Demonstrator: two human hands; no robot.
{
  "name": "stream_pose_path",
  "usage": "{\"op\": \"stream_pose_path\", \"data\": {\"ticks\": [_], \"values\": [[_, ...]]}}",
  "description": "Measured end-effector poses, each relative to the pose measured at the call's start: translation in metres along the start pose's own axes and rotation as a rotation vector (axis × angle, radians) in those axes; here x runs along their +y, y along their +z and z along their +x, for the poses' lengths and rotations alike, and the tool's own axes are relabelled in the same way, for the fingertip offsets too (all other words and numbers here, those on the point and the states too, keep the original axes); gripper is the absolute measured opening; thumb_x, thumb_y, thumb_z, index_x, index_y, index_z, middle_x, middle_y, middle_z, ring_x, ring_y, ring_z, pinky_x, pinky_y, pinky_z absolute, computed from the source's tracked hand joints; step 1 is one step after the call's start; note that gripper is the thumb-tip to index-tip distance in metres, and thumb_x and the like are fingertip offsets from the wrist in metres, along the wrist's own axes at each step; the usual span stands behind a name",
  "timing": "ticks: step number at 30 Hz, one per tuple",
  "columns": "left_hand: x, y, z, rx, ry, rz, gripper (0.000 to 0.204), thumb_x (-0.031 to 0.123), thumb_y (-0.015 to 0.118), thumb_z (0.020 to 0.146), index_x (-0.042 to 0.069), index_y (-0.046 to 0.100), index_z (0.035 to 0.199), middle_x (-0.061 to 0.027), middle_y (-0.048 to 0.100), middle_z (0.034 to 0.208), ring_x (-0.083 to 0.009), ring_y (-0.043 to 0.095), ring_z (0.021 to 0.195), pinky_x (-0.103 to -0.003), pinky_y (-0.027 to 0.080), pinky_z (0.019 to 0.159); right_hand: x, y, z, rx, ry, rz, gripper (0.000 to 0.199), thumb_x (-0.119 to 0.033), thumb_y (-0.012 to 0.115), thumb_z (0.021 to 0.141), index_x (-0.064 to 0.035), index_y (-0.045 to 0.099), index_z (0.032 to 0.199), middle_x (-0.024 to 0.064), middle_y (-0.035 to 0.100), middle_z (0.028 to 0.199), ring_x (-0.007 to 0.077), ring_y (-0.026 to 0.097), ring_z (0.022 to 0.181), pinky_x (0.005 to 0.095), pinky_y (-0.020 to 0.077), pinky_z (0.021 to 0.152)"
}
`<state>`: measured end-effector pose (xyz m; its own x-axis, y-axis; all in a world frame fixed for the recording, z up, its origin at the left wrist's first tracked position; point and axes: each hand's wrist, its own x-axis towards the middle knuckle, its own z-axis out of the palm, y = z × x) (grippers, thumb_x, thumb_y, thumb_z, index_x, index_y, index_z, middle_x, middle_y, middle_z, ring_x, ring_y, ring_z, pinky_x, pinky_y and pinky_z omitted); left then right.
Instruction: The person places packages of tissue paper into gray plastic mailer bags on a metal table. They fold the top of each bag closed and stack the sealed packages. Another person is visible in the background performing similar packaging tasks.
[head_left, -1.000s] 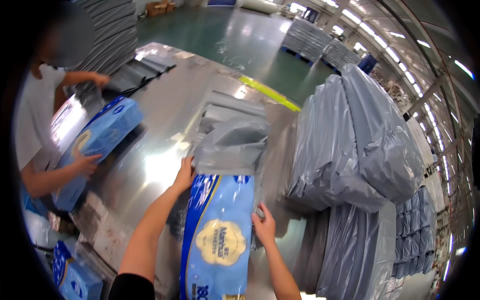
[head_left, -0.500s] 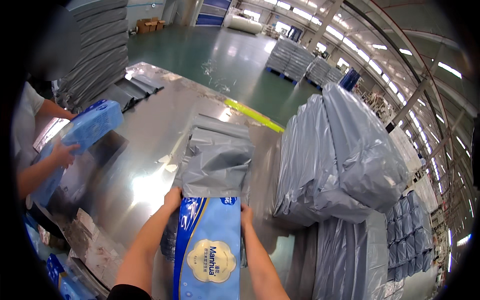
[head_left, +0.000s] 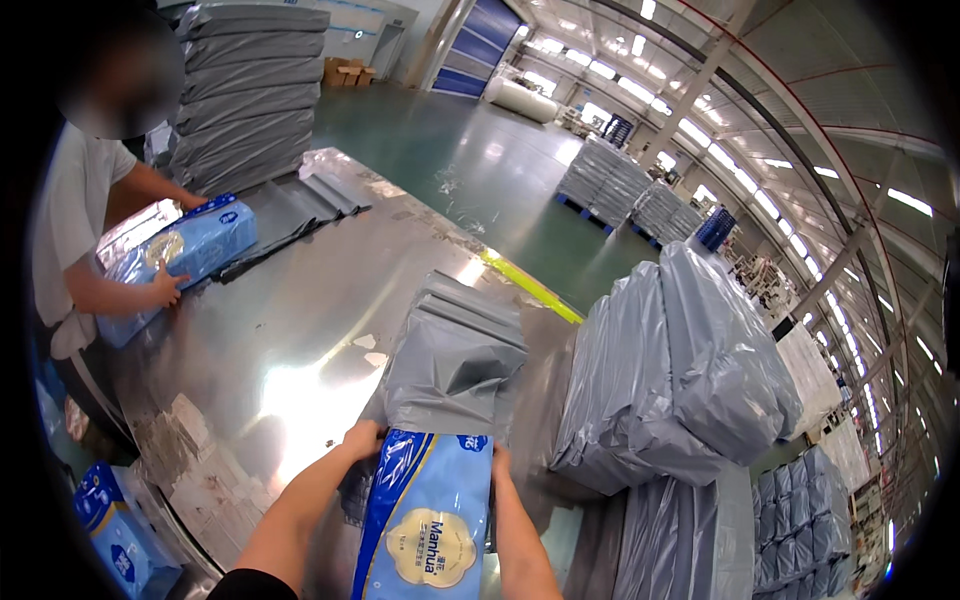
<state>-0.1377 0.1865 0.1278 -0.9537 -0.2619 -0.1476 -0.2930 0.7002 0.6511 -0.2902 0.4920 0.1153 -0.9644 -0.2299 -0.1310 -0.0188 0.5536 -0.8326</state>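
A long blue plastic-wrapped pack (head_left: pixel 425 510) with a cream label lies in front of me on the metal table. Its far end is inside the mouth of a grey plastic bag (head_left: pixel 450 375), which lies flat and creased beyond it. My left hand (head_left: pixel 364 440) grips the bag's mouth at the pack's left corner. On the opposite side my right hand (head_left: pixel 501 463) is closed at the bag's edge, against the pack's right side. The fingertips of both hands are partly hidden by the bag and the pack.
To the left a co-worker holds another blue pack (head_left: pixel 185 250) beside grey bags (head_left: pixel 290 215). Tall stacks of filled grey bags (head_left: pixel 250 95) stand behind them, and more bags (head_left: pixel 640 370) are piled at my right. Another blue pack (head_left: pixel 125 535) sits at lower left.
The view has shifted, so the scene sits lower and further right. The co-worker's pack has come down toward the grey bags. My hands keep their hold at the bag's mouth.
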Motion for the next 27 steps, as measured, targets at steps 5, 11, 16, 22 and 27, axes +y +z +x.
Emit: {"op": "stream_pose_path", "data": {"ticks": [5, 11, 16, 22, 27], "values": [[0.012, -0.012, -0.007, -0.048, -0.165, -0.052, 0.027, 0.023, 0.063, 0.073, 0.014, 0.072, 0.096, -0.0152, 0.068, 0.095, -0.0324, 0.064, 0.091, -0.04, 0.051, 0.08, -0.013, 0.012, -0.007, 0.085, -0.026, 0.097, 0.031, -0.019, 0.066, 0.078, -0.0031, 0.068, 0.105, 0.0152, 0.07, 0.096, 0.0235, 0.066, 0.089, 0.0328, 0.0486, 0.079], [0.007, -0.01, 0.002, 0.026, -0.103, -0.04, 0.027, 0.027, 0.065, 0.071, 0.013, 0.068, 0.093, -0.0105, 0.068, 0.087, -0.0299, 0.065, 0.084, -0.04, 0.051, 0.074, -0.004, 0.008, 0.004, 0.087, -0.109, -0.129, 0.031, -0.022, 0.064, 0.078, -0.0029, 0.067, 0.102, 0.0168, 0.069, 0.093, 0.0266, 0.066, 0.089, 0.0363, 0.0481, 0.078], [-0.007, -0.004, 0.009, 0.044, -0.034, -0.089, 0.028, 0.025, 0.07, 0.069, 0.01, 0.066, 0.092, -0.0125, 0.067, 0.086, -0.0319, 0.064, 0.086, -0.04, 0.051, 0.075, -0.019, 0.002, -0.001, -0.01, -0.071, -0.22, 0.035, -0.025, 0.066, 0.079, -0.0014, 0.065, 0.104, 0.0179, 0.069, 0.094, 0.026, 0.066, 0.091, 0.0377, 0.0487, 0.079], [0.016, -0.004, 0.013, 0.491, 0.023, -0.264, 0.066, 0.016, 0.074, 0.066, 0.005, 0.046, 0.125, -0.0214, 0.06, 0.106, -0.0385, 0.059, 0.099, -0.04, 0.048, 0.086, -0.023, -0.01, -0.035, -0.086, 0.051, 0.113, 0.036, -0.017, 0.07, 0.077, -0.0021, 0.064, 0.109, 0.0135, 0.068, 0.1, 0.0207, 0.063, 0.087, 0.0337, 0.0492, 0.078], [-0.009, -0.001, 0.039, 0.286, 0.018, -0.157, 0.041, 0.011, 0.07, 0.067, 0.002, 0.061, 0.106, -0.0235, 0.064, 0.097, -0.0401, 0.06, 0.095, -0.043, 0.049, 0.084, -0.048, 0.002, -0.045, -0.035, 0.009, 0.02, 0.034, -0.019, 0.069, 0.077, -0.0034, 0.066, 0.107, 0.0142, 0.069, 0.098, 0.0204, 0.064, 0.086, 0.0329, 0.0488, 0.076]]}}
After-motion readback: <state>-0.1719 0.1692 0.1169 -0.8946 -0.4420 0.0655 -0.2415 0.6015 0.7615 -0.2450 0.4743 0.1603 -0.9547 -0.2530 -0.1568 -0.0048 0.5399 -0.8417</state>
